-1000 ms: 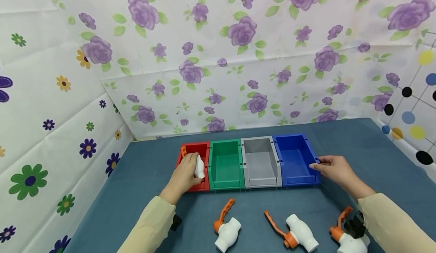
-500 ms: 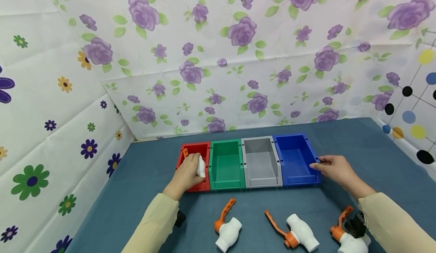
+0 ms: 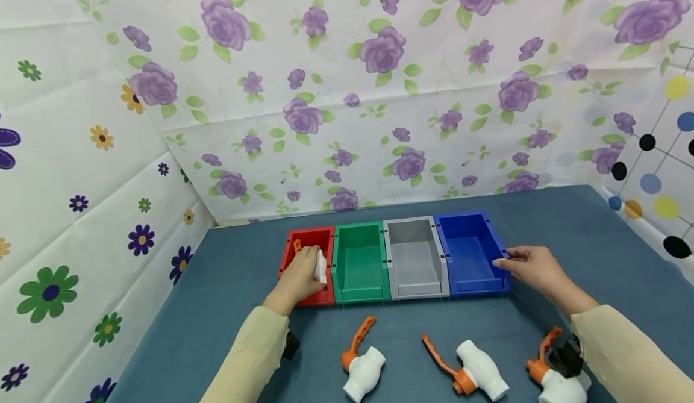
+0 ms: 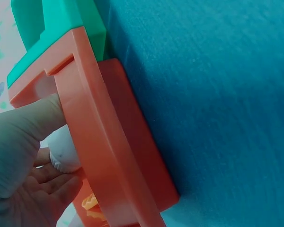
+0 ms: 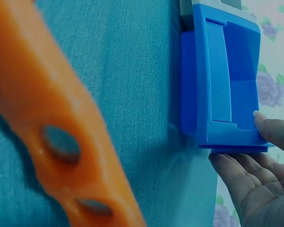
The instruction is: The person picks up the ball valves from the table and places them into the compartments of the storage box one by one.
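Observation:
In the head view my left hand (image 3: pixel 296 278) reaches into the red bin (image 3: pixel 313 299) and grips a white ball valve (image 3: pixel 321 267); part of its orange handle (image 3: pixel 297 245) shows beyond the fingers. The left wrist view has the thumb over the bin's front wall and the fingers around the valve's white body (image 4: pixel 63 147). At the far end of the row my right hand (image 3: pixel 534 269) pinches the outer side wall of the blue bin (image 3: pixel 473 287), thumb inside and fingers outside, as the right wrist view confirms.
Between them stand a green bin (image 3: pixel 361 294) and a grey bin (image 3: pixel 416 291), joined side by side. Three more ball valves with orange handles lie in front: the left valve (image 3: pixel 364 371), the middle valve (image 3: pixel 479 370) and the right valve (image 3: pixel 561 386), partly behind the right wrist's camera.
My left hand and the valve have shifted very slightly to the right inside the red bin. The right hand stays on the blue bin's wall, and the bins keep their places.

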Demonstrator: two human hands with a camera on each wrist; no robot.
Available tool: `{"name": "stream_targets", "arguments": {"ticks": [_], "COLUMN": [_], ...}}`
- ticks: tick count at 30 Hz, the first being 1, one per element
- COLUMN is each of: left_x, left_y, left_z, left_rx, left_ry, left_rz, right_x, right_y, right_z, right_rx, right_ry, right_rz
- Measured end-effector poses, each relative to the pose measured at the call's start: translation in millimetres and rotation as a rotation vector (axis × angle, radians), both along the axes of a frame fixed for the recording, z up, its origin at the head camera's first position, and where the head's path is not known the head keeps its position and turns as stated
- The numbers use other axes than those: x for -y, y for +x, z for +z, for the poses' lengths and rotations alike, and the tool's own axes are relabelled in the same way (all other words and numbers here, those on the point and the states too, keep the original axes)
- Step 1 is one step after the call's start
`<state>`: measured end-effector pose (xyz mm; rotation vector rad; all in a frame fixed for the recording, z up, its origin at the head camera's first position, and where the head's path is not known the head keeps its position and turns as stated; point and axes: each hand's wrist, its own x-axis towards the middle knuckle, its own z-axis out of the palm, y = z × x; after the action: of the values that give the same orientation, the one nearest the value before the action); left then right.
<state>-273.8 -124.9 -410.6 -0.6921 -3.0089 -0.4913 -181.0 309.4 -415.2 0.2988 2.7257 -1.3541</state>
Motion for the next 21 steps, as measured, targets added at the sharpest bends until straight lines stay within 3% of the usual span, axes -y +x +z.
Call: {"name": "stream_targets", "arguments": {"ticks": [21], "left_x": [-7.4], "left_y": [-3.5], "left_z": [1.0], "left_rx": [0.06], "left_ry": [-0.035], "left_rz": [0.02], "right_x": [-0.8], "right_y": [1.2], "right_z": [0.6], "right_rx": [-0.003], "right_ry": [-0.006], "right_rz": [0.003]}}
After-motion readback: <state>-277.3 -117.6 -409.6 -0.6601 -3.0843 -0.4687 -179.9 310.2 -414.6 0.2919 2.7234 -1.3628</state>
